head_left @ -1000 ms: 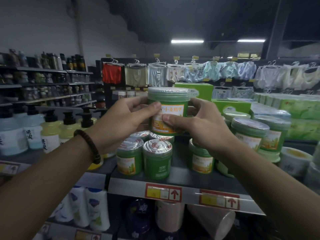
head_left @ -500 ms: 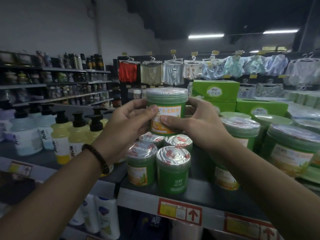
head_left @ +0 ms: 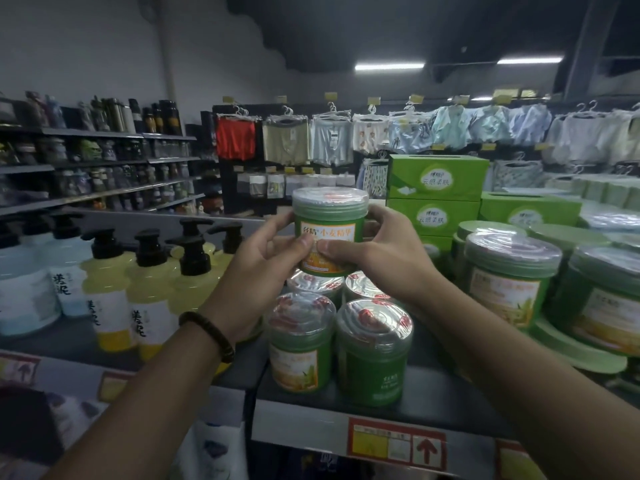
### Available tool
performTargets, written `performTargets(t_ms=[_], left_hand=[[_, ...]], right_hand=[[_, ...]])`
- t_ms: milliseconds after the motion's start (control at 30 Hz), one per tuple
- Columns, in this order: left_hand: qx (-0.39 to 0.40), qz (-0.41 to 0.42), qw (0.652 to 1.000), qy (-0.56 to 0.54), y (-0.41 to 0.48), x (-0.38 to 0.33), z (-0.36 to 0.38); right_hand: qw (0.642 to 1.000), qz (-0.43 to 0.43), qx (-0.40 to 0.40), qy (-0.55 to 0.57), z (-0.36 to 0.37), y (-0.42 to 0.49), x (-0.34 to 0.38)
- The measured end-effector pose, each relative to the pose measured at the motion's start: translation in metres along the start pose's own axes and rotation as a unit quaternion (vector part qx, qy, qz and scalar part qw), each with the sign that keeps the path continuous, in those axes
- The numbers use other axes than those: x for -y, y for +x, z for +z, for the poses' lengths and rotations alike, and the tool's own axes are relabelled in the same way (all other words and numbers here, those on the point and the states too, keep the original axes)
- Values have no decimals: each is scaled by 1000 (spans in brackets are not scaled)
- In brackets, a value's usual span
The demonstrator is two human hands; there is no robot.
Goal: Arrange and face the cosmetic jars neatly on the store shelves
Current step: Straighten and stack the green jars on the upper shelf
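Green plastic cosmetic jar with orange label [head_left: 328,233], raised above the dark metal shelf [head_left: 443,403]: my left hand [head_left: 266,271] and right hand [head_left: 381,261] curl fingers round its sides, label facing me, likely to stack on the shiny-lidded green jars [head_left: 374,355] beneath.

Green jar [head_left: 329,233] (orange label).

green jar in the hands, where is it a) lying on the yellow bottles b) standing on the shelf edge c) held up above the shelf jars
C: the left hand and right hand grip the green jar in the air, above the jars standing on the shelf.
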State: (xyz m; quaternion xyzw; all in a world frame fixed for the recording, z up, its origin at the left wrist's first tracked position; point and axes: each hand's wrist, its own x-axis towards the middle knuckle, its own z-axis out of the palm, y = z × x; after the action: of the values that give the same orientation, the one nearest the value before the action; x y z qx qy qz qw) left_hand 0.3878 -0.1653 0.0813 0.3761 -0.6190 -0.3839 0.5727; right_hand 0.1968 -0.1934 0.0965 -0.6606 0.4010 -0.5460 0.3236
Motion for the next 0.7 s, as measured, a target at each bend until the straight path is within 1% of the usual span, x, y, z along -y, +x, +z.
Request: performTargets(t_ms=[167, 300, 467, 700], left_hand=[[-17, 3, 999, 39, 7, 12, -5], [-36, 4, 998, 49, 12, 21, -6], [-35, -11, 999, 31, 17, 32, -6], [-38, -22, 999, 8, 23, 45, -5]], right_hand=[[1000, 20, -11, -3, 13, 10, -13], [999, 46, 6, 21, 16, 16, -19], [998, 54, 1, 29, 21, 22, -28], [999, 52, -7, 6, 25, 30, -39]])
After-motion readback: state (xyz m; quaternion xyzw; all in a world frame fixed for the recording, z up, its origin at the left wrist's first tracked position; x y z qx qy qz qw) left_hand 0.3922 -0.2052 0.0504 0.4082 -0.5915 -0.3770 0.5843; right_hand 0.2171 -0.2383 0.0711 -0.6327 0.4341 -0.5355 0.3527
